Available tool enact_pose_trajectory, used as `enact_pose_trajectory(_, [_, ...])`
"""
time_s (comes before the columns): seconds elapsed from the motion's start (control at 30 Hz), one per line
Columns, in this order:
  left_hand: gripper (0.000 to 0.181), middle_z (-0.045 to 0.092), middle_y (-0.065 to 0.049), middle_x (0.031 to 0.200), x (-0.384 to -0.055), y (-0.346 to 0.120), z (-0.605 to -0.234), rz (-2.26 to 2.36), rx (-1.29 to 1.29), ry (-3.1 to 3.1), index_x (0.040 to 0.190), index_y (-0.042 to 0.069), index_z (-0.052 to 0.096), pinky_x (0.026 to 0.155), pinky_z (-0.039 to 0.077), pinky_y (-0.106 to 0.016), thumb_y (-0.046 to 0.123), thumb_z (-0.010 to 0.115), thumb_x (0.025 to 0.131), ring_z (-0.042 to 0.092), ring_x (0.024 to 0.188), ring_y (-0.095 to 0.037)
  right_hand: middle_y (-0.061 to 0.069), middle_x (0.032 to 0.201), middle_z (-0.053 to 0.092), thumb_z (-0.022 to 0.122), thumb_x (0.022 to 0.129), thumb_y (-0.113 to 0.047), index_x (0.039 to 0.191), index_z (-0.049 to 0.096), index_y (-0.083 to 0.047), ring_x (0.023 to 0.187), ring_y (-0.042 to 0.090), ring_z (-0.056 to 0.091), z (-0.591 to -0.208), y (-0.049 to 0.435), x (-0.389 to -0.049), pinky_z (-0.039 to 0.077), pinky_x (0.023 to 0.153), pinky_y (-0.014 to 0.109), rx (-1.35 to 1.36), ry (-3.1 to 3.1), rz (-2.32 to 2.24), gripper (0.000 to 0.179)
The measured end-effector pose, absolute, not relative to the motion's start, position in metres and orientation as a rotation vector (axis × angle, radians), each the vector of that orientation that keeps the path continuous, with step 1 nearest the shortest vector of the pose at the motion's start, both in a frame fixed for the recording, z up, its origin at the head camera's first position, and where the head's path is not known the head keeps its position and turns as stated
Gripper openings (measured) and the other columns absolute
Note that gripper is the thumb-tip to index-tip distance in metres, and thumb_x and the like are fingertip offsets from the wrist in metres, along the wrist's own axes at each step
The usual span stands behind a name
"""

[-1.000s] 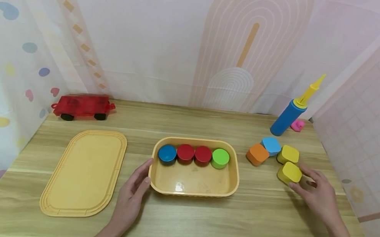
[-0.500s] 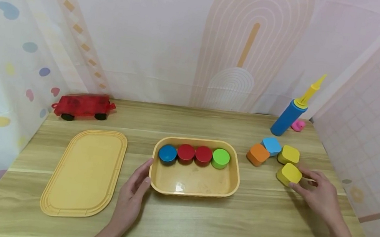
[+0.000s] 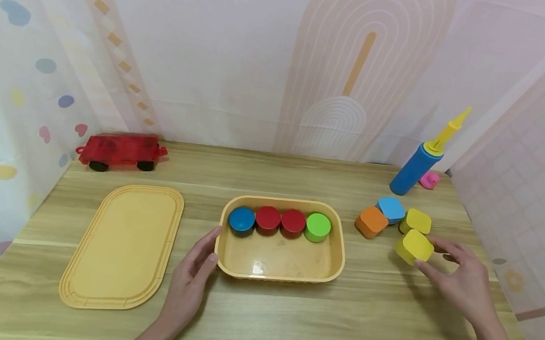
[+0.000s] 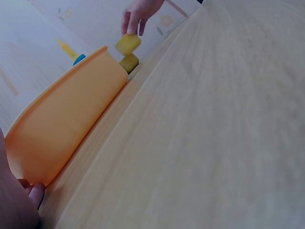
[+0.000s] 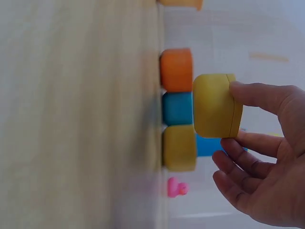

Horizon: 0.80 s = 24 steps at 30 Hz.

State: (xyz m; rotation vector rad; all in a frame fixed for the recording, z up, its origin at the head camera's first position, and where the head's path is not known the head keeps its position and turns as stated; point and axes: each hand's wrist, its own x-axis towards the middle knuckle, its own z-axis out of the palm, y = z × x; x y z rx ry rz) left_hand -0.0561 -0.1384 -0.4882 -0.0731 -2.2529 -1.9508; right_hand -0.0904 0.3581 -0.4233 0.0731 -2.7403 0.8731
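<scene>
In the head view, my right hand (image 3: 460, 278) pinches a yellow rounded-square block (image 3: 414, 247) between thumb and fingers. The block, with a thin seam near one end, is raised off the table, as the right wrist view also shows. A second yellow block (image 3: 415, 221), an orange block (image 3: 372, 222) and a light blue block (image 3: 390, 209) stand together just behind it. My left hand (image 3: 186, 285) rests against the left end of a cream plastic box (image 3: 277, 279), fingers fairly straight. Inside, along its back wall, sit a blue round piece (image 3: 242, 219), two red round pieces (image 3: 268, 219) and a green one (image 3: 318, 226).
A cream lid-like tray (image 3: 122, 248) lies flat at the left. Behind it stands a red toy wagon (image 3: 122, 150). A blue and yellow pump (image 3: 417, 166) and a pink toy duck (image 3: 430, 180) stand at the back right. Patterned cloth (image 3: 234, 55) backs the wooden table (image 3: 310, 329).
My right hand has lifted the front yellow block off the table; a second ago it was standing there with the fingers around it. The left hand stays at the box.
</scene>
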Motion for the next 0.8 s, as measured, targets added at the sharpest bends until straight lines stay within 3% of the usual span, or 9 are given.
enact_pose_trajectory(0.13, [0.047,0.054,-0.007,0.168,-0.056,-0.138,-0.488,-1.949,-0.071,-2.253,0.164,0.015,0.055,0.118,0.042,-0.013,0.010,0.054,0.118,0.050,0.147,0.005,0.023,0.123,0.072,0.097,0.085,-0.010,0.136,0.075,0.000,0.106,-0.004,0.052,-0.414,0.351,-0.089,0.046,0.086,0.025,0.110,-2.701,0.878,0.056])
enact_pose_trajectory(0.33, [0.047,0.054,-0.007,0.168,-0.056,-0.139,-0.489,-1.949,-0.075,-2.251,0.164,0.015,0.055,0.118,0.042,-0.013,0.010,0.054,0.118,0.050,0.146,0.006,0.019,0.124,0.071,0.097,0.085,-0.009,0.138,0.075,-0.001,0.110,0.004,0.053,-0.398,0.333,-0.085,0.044,0.089,0.022,0.122,-2.659,0.909,0.059])
enact_pose_trajectory(0.53, [0.047,0.054,-0.009,0.168,-0.057,-0.138,-0.489,-1.949,-0.080,-2.246,0.164,0.013,0.054,0.118,0.042,-0.013,0.009,0.055,0.117,0.051,0.146,0.007,0.014,0.125,0.071,0.098,0.083,-0.006,0.138,0.076,-0.004,0.114,-0.006,0.051,-0.388,0.309,-0.083,0.041,0.097,0.027,0.155,-2.619,0.990,0.060])
enact_pose_trajectory(0.67, [0.047,0.054,-0.009,0.168,-0.057,-0.138,-0.489,-1.942,-0.080,-2.250,0.164,0.012,0.054,0.118,0.042,-0.013,0.010,0.055,0.117,0.051,0.145,0.008,0.011,0.126,0.072,0.098,0.082,-0.006,0.138,0.077,-0.007,0.115,-0.004,0.053,-0.383,0.295,-0.082,0.041,0.099,0.023,0.211,-2.610,1.019,0.060])
enact_pose_trajectory(0.8, [0.047,0.055,-0.009,0.167,-0.056,-0.138,-0.488,-1.938,-0.079,-2.250,0.164,0.012,0.054,0.118,0.041,-0.013,0.010,0.055,0.117,0.051,0.145,0.008,0.010,0.126,0.072,0.098,0.082,-0.005,0.138,0.078,-0.010,0.117,0.000,0.056,-0.379,0.283,-0.084,0.043,0.101,0.027,0.276,-2.599,1.043,0.060])
